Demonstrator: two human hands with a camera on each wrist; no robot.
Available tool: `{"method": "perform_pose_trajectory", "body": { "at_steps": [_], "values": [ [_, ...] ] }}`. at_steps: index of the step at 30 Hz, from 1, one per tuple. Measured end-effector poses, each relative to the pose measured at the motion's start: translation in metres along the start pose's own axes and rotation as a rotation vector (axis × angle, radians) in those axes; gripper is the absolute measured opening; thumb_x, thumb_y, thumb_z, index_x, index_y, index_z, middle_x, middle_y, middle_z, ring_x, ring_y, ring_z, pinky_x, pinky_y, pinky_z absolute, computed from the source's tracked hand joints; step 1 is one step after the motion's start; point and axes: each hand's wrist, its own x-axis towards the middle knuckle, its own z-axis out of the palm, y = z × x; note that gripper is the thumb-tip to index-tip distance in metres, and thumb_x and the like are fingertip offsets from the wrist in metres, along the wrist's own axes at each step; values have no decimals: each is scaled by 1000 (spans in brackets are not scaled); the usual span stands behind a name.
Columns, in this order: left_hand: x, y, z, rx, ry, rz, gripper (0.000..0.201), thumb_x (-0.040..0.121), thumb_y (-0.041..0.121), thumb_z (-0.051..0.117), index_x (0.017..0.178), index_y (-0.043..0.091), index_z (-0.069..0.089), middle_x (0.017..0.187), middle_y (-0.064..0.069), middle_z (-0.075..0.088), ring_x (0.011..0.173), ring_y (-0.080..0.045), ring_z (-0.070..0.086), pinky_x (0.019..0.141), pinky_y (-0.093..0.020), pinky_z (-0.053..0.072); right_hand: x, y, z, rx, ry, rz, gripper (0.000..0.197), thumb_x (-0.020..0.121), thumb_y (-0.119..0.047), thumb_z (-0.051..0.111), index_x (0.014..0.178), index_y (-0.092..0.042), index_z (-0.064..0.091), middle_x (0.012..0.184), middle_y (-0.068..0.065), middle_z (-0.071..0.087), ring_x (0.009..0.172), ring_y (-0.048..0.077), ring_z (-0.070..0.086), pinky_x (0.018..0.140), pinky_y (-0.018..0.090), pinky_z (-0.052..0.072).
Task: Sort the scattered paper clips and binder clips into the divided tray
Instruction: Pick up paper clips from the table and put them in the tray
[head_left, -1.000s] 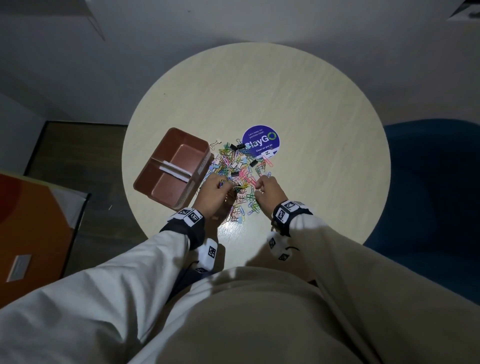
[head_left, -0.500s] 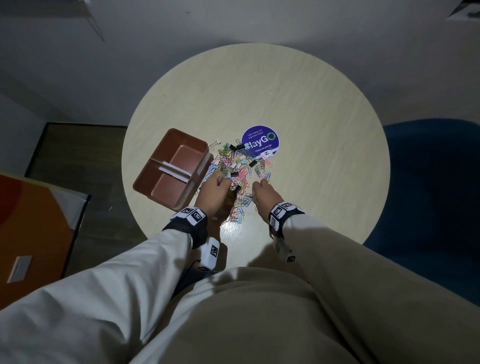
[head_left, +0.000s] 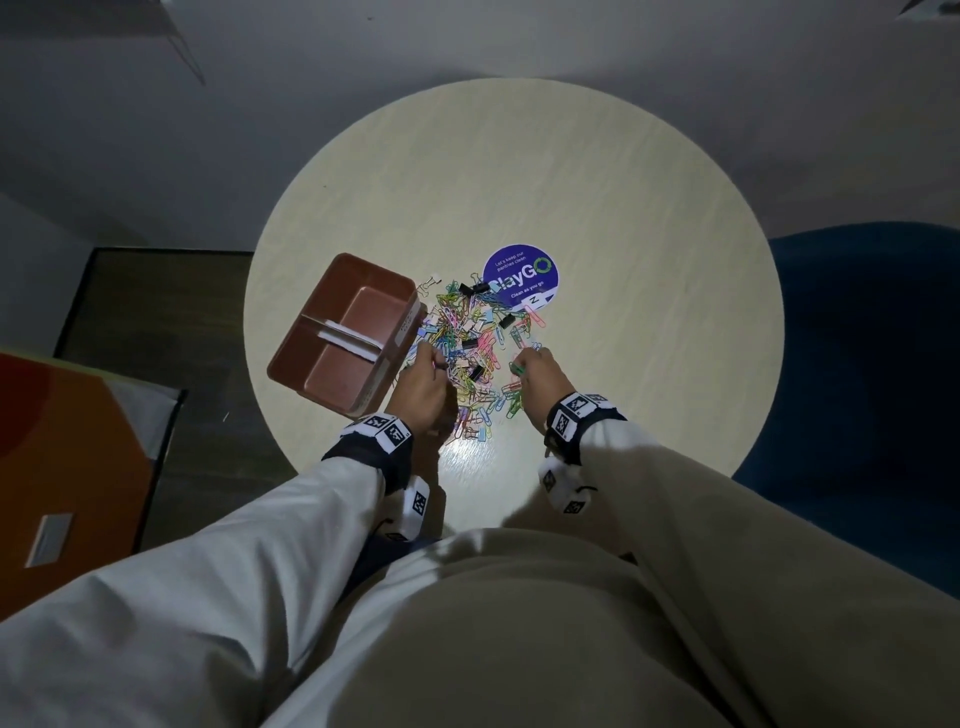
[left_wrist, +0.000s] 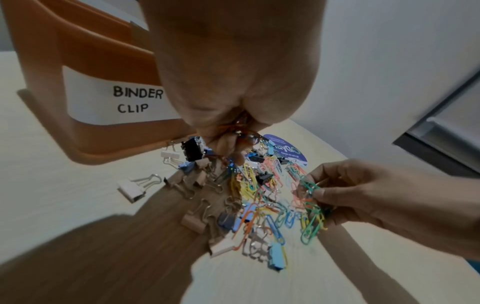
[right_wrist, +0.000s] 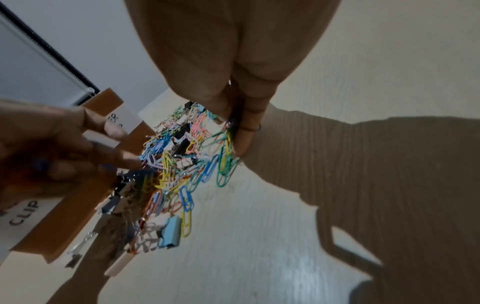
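Note:
A heap of coloured paper clips and binder clips (head_left: 475, 343) lies on the round table just right of the brown divided tray (head_left: 345, 338). My left hand (head_left: 423, 376) hovers over the heap's left side beside the tray, its fingers curled round a bunch of paper clips (left_wrist: 240, 128). My right hand (head_left: 535, 371) is at the heap's right edge and pinches a cluster of green paper clips (left_wrist: 310, 190), lifted a little off the table. One tray wall carries a label reading BINDER CLIP (left_wrist: 135, 100). Both tray compartments look bare in the head view.
A purple round sticker (head_left: 520, 274) lies on the beige table (head_left: 623, 208) behind the heap. A blue chair (head_left: 872, 374) stands to the right, an orange panel (head_left: 67, 467) on the floor to the left. The tray overhangs the table's left edge.
Both hands have slid forward into the heap. The right hand has raised a cluster of green clips; the left keeps its bunch and sits closer to the tray.

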Motion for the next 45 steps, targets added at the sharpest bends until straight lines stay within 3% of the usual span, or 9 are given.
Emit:
{"method": "perform_pose_trajectory", "body": {
  "at_steps": [4,7,13,19,24,27,31,37,45],
  "values": [
    [-1,-6,2,182,3,28,12,102,9,33,110,10,41,92,-14,57,78,-33,57,58,-36,47,-1,-2,-4,160,57,21,22,90,7,42,105,-1,56,109,18,58,91,30,55,67,25,33],
    [-2,-7,4,316,5,43,23,98,4,41,121,9,43,114,-13,48,96,-29,53,75,-30,40,-6,-6,-10,269,87,51,10,94,-4,39,91,-9,48,85,11,56,71,23,47,54,28,29],
    [8,-20,6,343,-10,96,17,93,0,46,102,15,47,102,-15,62,85,-29,62,78,-48,56,-4,-4,-12,294,23,87,24,99,-14,32,82,-3,45,80,20,53,69,26,43,59,32,26],
    [9,-23,5,533,22,94,31,105,37,40,101,10,54,98,-11,58,86,-28,59,79,-42,52,-9,-9,-18,300,-23,97,18,86,-16,49,70,-11,43,71,10,43,63,23,36,55,32,21],
    [5,-29,6,725,-4,157,20,95,5,48,115,8,53,112,-16,60,93,-33,64,75,-42,52,-12,-5,-12,252,26,72,38,97,-35,52,72,-9,40,68,10,41,58,22,35,53,33,18],
    [1,-28,7,782,-1,194,24,95,1,45,117,8,46,108,-16,62,84,-33,66,64,-42,52,-12,-2,-9,214,11,55,42,100,-42,46,76,-9,40,69,10,44,60,23,38,52,33,18],
    [1,-31,11,780,-33,233,16,97,7,45,109,13,38,94,-13,62,69,-30,62,60,-42,55,-16,-2,-9,221,-3,27,42,101,-43,43,77,-10,41,67,5,43,60,22,39,51,31,20],
    [1,-32,13,761,-70,214,19,96,3,45,110,14,39,95,-12,62,70,-31,63,59,-40,53,-17,-9,-11,197,-30,1,41,101,-42,43,80,-8,46,73,10,50,64,24,44,54,31,24],
    [-10,-2,-12,491,-154,221,24,92,8,51,102,21,34,74,-6,57,64,-28,60,58,-39,50,-7,-23,-18,112,-66,-77,40,103,-42,40,78,-10,43,75,13,52,68,26,46,62,33,32]
  ]
}}
